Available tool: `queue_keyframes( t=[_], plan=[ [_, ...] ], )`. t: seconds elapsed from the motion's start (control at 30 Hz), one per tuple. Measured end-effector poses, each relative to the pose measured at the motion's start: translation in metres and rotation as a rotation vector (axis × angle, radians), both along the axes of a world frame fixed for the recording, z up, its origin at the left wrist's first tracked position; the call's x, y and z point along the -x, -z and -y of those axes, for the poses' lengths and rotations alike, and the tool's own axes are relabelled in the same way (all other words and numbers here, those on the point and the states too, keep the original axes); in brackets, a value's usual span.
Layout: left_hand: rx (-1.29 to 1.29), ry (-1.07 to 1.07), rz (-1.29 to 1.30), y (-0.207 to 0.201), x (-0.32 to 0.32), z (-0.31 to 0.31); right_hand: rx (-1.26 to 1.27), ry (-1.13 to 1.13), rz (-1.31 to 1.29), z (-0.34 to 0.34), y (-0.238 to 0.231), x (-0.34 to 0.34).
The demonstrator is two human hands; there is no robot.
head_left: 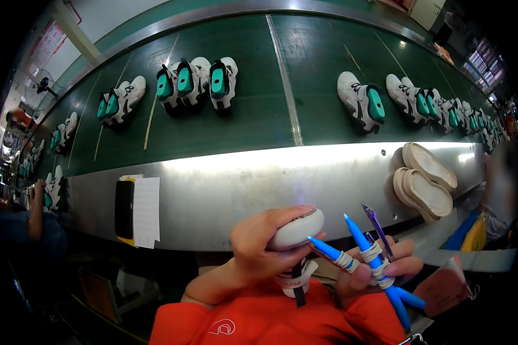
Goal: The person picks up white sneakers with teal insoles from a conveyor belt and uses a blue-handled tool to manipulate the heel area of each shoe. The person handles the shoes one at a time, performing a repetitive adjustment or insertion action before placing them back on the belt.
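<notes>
Left hand (256,238) clamped on white round-toed shoe (296,231) before silver metal tabletop (242,187), right hand (398,267) gripping blue white-banded pens (327,248), one tip near toe; steady shoe, light pressure should suit.

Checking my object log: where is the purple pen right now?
The purple pen is right of centre in the head view, in the right hand, beside a blue pen.

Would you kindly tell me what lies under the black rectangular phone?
Yellow flat material peeks out under the black rectangular phone; a white paper sheet lies alongside. Whether it continues beneath cannot be seen; that part is covered.
</notes>
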State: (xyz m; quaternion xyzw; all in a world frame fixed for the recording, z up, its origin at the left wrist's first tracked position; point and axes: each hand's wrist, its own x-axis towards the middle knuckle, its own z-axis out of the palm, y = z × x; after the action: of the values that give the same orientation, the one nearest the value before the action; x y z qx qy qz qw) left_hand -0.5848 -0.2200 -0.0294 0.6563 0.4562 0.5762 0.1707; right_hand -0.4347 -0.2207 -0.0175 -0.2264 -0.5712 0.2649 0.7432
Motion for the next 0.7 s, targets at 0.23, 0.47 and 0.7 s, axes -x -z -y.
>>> queue_keyframes(
  t=[0.23,0.47,0.7],
  plan=[
    [-0.06,0.0,-0.044,-0.004,-0.005,0.003,0.022,-0.037,0.407,-0.01,-0.042,-0.018],
    [0.265,-0.037,0.359,0.011,0.029,-0.064,0.315,0.239,-0.001,-0.01,-0.009,-0.037],
    [0.498,-0.26,-0.166,0.122,0.08,-0.098,0.728,-0.287,-0.388,0.001,0.048,-0.05]
  ],
)
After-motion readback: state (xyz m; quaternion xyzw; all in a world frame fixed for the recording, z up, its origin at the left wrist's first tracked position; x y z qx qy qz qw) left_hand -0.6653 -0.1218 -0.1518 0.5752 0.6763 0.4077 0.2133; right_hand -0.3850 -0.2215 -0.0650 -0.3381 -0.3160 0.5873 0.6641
